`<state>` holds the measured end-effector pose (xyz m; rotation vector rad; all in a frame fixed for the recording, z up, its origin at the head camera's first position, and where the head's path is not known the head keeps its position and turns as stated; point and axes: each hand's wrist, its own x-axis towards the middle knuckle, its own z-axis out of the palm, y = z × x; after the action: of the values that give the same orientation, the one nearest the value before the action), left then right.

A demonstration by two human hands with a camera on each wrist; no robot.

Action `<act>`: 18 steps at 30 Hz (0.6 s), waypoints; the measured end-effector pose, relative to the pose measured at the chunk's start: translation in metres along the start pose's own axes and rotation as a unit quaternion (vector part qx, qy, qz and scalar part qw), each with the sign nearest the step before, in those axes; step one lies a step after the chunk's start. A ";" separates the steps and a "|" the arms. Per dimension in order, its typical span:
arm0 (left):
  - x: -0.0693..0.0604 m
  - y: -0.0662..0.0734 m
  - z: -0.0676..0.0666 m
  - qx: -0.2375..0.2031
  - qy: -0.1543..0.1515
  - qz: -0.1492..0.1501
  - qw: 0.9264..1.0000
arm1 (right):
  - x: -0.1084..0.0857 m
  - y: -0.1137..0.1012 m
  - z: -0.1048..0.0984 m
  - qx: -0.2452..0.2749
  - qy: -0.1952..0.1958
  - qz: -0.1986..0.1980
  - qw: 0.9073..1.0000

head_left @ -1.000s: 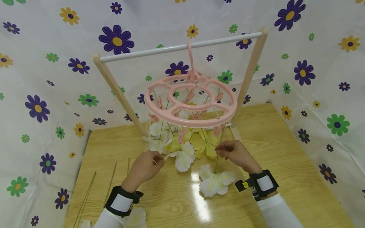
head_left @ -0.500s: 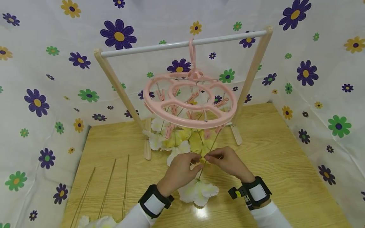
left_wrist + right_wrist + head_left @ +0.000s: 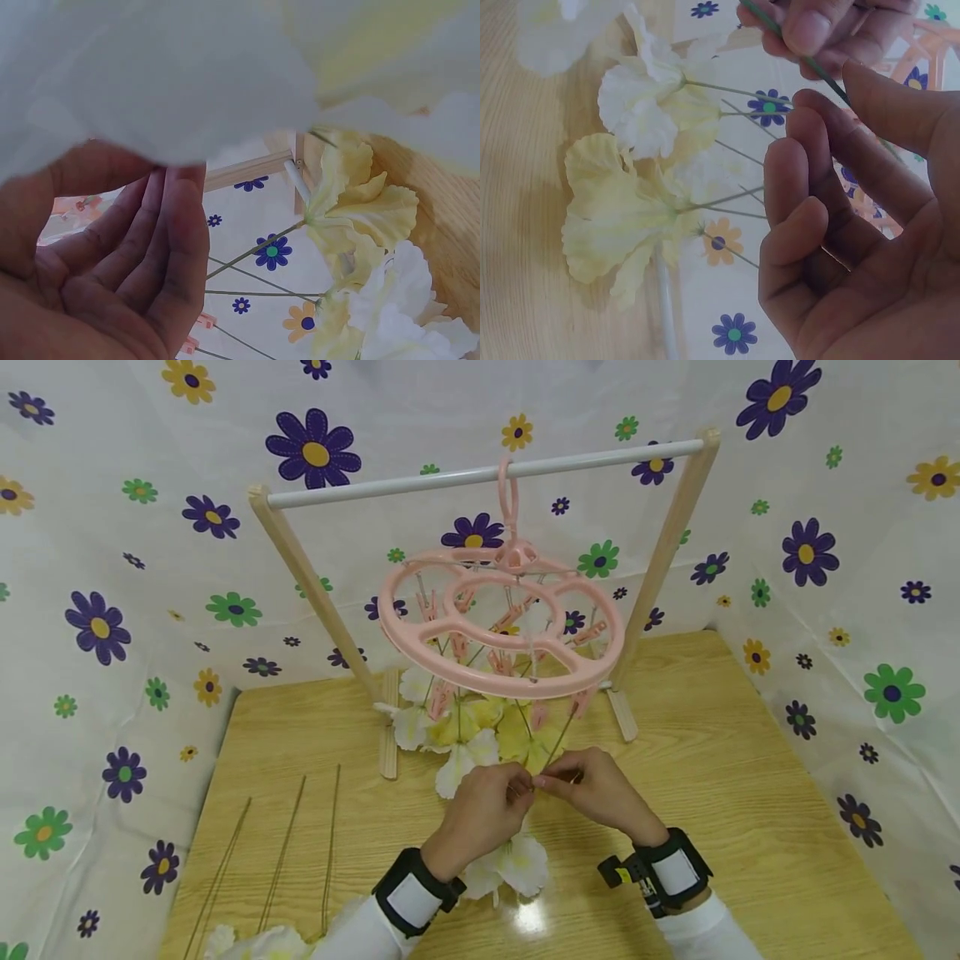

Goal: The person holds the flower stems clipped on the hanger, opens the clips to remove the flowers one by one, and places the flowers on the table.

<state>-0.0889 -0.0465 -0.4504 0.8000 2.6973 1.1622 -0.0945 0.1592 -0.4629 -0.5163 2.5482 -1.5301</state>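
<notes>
A white artificial flower [image 3: 522, 868] hangs low over the table, its green stem [image 3: 559, 743] running up to a pink clip [image 3: 581, 702] on the round pink hanger [image 3: 487, 681]. My left hand [image 3: 482, 814] pinches this stem above the petals. Right beside it, the thumb and index finger of my right hand [image 3: 600, 789] pinch the same stem. Close up, the right wrist view has the stem [image 3: 829, 79] passing between both hands' fingertips. Blurred white petals [image 3: 150, 75] cover part of my left hand [image 3: 142, 262] in the left wrist view.
Behind the hands hang yellow flowers [image 3: 525, 737] and white flowers [image 3: 467, 766] from other clips. A wooden rack with a white bar [image 3: 405, 485] carries the hanger. At left on the table lie loose stems [image 3: 277, 852], with white petals [image 3: 262, 943] at the front edge.
My left hand has moved right to the stem and pinches it. My right hand has shifted left and down. The white flower has swung left and nearer to me; the hanger has turned slightly.
</notes>
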 end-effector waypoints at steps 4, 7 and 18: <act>-0.003 0.000 0.000 -0.008 -0.019 -0.007 1.000 | -0.002 0.003 -0.014 0.033 0.020 0.040 0.998; -0.006 -0.001 -0.001 -0.009 -0.024 -0.004 1.000 | -0.001 0.004 -0.029 0.097 0.047 0.065 0.992; -0.008 0.002 -0.004 -0.010 -0.042 0.017 0.999 | 0.016 -0.010 -0.054 0.284 0.068 -0.015 0.956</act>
<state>-0.0819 -0.0522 -0.4469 0.8745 2.6109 1.1339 -0.1221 0.1944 -0.4271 -0.3795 2.0316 -2.2511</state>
